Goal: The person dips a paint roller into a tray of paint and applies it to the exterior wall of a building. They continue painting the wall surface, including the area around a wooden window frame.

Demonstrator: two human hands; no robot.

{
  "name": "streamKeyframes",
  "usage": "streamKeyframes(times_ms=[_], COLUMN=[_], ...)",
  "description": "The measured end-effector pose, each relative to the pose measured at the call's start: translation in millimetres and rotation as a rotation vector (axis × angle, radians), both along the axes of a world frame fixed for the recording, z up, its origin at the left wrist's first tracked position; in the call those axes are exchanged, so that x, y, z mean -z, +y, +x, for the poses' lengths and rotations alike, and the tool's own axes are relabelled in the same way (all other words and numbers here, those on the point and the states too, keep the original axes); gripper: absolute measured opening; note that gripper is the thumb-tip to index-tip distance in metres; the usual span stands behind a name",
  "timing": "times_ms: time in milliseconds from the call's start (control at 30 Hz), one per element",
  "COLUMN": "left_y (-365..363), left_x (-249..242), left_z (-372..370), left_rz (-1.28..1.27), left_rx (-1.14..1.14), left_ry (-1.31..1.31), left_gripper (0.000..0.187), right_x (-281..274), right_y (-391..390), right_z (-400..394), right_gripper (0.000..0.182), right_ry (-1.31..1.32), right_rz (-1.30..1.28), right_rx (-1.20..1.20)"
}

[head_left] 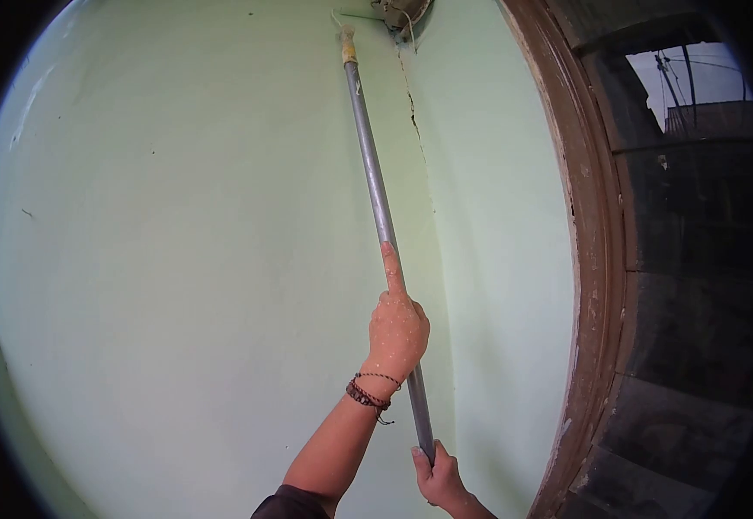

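A long grey pole (374, 173) slants up the pale green wall, with a worn yellowish handle end (349, 50) at its top. From there a thin bent rod leads to a narrow green bar, which looks like a paint roller, near the upper wall corner. My left hand (399, 329), speckled with pale spots and wearing bracelets at the wrist, wraps around the middle of the pole, its index finger stretched along it. Lower down, my right hand (441, 478) is closed on the pole's bottom end, thumb against its side.
A jagged crack (412, 112) runs down the inner wall corner. Above it hangs a dark round fixture (406, 13) with a loose cord. To the right stands a brown wooden frame (592, 216) beside dark glass panes (688, 208). A green ledge (4, 389) shows at lower left.
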State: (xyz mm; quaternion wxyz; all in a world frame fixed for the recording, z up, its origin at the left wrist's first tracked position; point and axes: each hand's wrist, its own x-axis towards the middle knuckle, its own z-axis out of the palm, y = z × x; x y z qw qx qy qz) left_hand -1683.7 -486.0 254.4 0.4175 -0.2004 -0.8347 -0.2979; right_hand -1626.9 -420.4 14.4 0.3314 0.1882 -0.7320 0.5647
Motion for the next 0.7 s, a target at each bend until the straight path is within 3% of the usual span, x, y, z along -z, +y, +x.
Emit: streamKeyframes(times_ms=[133, 233, 333, 433, 600, 700], left_y=[1.0, 2.6, 4.8, 4.1, 1.6, 6.2], left_x=[11.0, 51.1, 44.0, 22.7, 50.7, 22.3], left_z=[-3.4, 5.4, 10.7, 2.3, 15.8, 3.4], left_rz=[-0.011, -0.019, 0.012, 0.000, 0.023, 0.047], left_rx=[-0.050, -0.097, -0.060, -0.086, -0.048, -0.049], left_ry=[0.042, -0.028, -0.040, 0.096, 0.037, -0.002], left_gripper=[0.087, 0.086, 0.086, 0.087, 0.087, 0.086], right_x=[1.4, 57.2, 38.1, -0.7, 34.2, 22.0], right_y=[-5.3, -10.2, -3.3, -2.6, -3.9, 4.4], right_z=[5.0, 16.2, 15.8, 16.8, 19.5, 5.2], right_gripper=[0.028, 0.029, 0.030, 0.029, 0.028, 0.028], right_ry=[-0.035, 0.031, -0.059, -0.032, -0.032, -0.019], right_rz=[-0.009, -0.101, -0.136, -0.122, -0.125, -0.052], right_rx=[0.001, 0.072, -0.057, -0.035, -0.011, 0.008])
